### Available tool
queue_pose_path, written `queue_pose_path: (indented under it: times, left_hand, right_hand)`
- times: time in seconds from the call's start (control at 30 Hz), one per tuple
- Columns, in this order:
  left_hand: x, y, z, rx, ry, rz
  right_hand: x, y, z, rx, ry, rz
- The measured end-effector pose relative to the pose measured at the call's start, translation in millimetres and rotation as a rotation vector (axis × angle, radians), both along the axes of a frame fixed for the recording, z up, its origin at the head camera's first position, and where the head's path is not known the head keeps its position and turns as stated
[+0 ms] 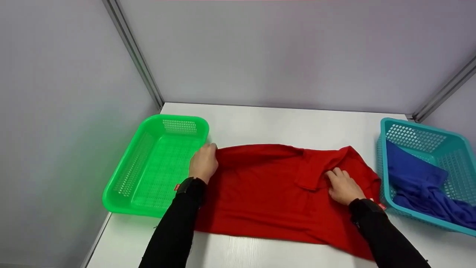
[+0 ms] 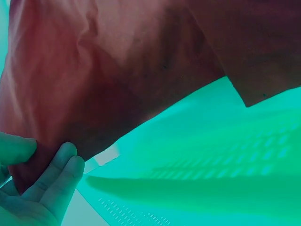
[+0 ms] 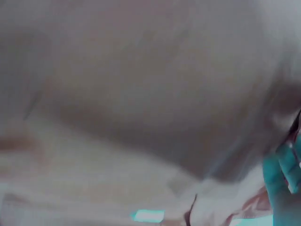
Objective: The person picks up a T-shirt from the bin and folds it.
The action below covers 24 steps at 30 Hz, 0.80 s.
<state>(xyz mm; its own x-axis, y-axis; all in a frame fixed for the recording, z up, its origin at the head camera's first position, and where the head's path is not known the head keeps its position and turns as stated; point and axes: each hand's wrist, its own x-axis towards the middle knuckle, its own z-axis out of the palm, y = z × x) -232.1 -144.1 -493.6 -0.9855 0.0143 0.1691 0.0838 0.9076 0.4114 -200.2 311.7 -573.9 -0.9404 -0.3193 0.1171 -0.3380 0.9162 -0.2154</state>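
Observation:
A red shirt [image 1: 260, 190] lies spread sideways on the white table, a short sleeve folded over its right part. My left hand [image 1: 203, 162] grips its upper left corner beside the green basket. In the left wrist view, thumb and fingers [image 2: 66, 169] pinch the edge of the hanging cloth. Toward the shirt's right end, my right hand [image 1: 345, 186] pinches the fabric near the sleeve with curled fingers. The right wrist view is blurred; fingers [image 3: 282, 174] show at its right edge, and their tips are hard to make out.
A green basket [image 1: 122, 163] with nothing inside stands at the left. At the right, a teal basket [image 1: 383, 149] holds blue cloth [image 1: 416, 171] and sits close to the shirt's right end. Grey walls [image 1: 282, 56] enclose the table's back and sides.

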Motion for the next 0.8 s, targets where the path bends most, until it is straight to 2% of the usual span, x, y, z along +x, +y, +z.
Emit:
queue_pose_path:
  times: [0.1, 0.23, 0.33, 0.4, 0.5, 0.57, 0.67, 0.73, 0.8]
  left_hand:
    - [0.9, -0.8, -1.3, -0.011, 0.025, 0.001]
    - [1.3, -1.1, -1.9, -0.018, 0.047, 0.002]
    - [1.8, -0.9, -0.8, -0.023, 0.048, 0.009]
    - [2.1, -1.0, -0.3, -0.027, 0.046, 0.013]
    - [2.4, -0.7, -0.5, -0.036, 0.044, 0.007]
    - [2.3, -0.1, -0.9, -0.044, 0.042, 0.003]
    - [1.8, 0.6, -1.7, -0.054, 0.041, 0.000]
    - [1.3, 0.8, -1.8, -0.056, 0.040, -0.002]
    - [0.8, 0.5, -1.5, -0.057, 0.041, -0.002]
  right_hand:
    - [0.1, -0.5, 0.1, 0.038, 0.032, 0.024]
    - [-0.8, -1.5, 3.9, 0.031, 0.051, -0.010]
    - [-3.7, 1.3, 9.8, -0.032, 0.013, -0.043]
    - [-5.3, 4.4, 12.6, -0.053, -0.025, -0.027]
    - [-3.6, 9.1, 11.0, -0.015, -0.074, 0.022]
    - [-1.4, 9.7, 6.3, 0.034, -0.050, 0.054]
    - [0.1, 6.2, -1.3, 0.084, 0.048, 0.059]
    - [-0.5, 2.2, -2.0, 0.055, 0.099, 0.018]
    - [-1.7, -0.8, 3.9, -0.011, 0.109, -0.047]
